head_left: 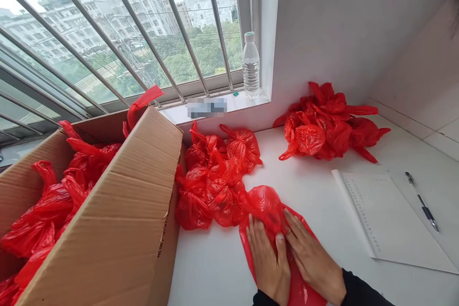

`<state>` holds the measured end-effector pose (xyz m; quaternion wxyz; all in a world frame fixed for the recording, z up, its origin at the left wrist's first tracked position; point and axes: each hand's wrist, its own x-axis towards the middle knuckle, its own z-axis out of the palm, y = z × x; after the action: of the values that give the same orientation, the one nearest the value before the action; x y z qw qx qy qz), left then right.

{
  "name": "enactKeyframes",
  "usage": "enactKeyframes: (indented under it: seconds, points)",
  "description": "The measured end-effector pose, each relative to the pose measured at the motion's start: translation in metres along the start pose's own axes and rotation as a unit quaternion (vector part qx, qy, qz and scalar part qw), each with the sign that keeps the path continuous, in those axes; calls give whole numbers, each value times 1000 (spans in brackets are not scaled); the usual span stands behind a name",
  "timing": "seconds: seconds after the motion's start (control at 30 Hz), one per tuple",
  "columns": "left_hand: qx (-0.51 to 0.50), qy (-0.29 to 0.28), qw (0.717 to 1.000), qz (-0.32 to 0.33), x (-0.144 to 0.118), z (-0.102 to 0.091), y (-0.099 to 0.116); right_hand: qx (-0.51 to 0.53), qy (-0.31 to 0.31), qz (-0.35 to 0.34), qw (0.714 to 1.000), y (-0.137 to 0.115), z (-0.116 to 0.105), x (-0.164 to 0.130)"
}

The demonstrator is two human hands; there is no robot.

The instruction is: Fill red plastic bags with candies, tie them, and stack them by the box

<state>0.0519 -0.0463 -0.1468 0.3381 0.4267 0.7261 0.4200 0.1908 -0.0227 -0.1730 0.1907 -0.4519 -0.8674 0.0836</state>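
Note:
A red plastic bag (263, 199) lies on the white table in front of me, its top part bulging and its lower part spread flat. Something dark shows faintly through the bulge, too blurred to name. My left hand (267, 258) rests on the bag's left side with its fingers stretched out. On the other side, my right hand (311, 256) lies on the bag, fingers straight and pointing away from me. Touching or close to the bag's upper left is a cluster of several knotted red bags (218, 181).
At the left, an open cardboard box (122, 210) holds several tied red bags. Another heap of red bags (322, 126) sits by the back wall. To the right lie a notebook (387, 215) and a pen (428, 213) with its cap (410, 179). A water bottle (251, 67) stands on the sill.

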Motion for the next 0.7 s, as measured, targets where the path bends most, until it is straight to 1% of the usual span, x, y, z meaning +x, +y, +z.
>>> enactKeyframes:
  seconds: [0.07, 0.13, 0.23, 0.33, 0.43, 0.53, 0.6, 0.7]
  points:
    - [-51, 3, 998, -47, 4, -9, 15, 36, -5, 6, 999, -3, -11, -1]
    - [-106, 2, 992, -75, 11, -20, 34, 68, -3, 2, 998, -6, -25, -4]
    - [-171, -18, 982, -71, 22, -35, 61, 100, -10, -10, 995, -6, -50, -10]
    - [-194, 5, 980, -48, 25, -44, 81, 112, -27, 6, 993, -1, -68, -17]
    - [-192, 32, 981, -22, 21, -46, 91, 82, -13, 20, 996, 5, -77, -26]
    - [-200, 15, 980, -14, 17, -45, 95, 44, 17, 27, 999, 10, -79, -34]
    - [-213, 0, 977, -19, 17, -45, 97, 34, 28, 55, 997, 13, -78, -39]
    - [-230, -2, 973, -24, 19, -46, 97, 64, 24, 100, 993, 15, -79, -43]
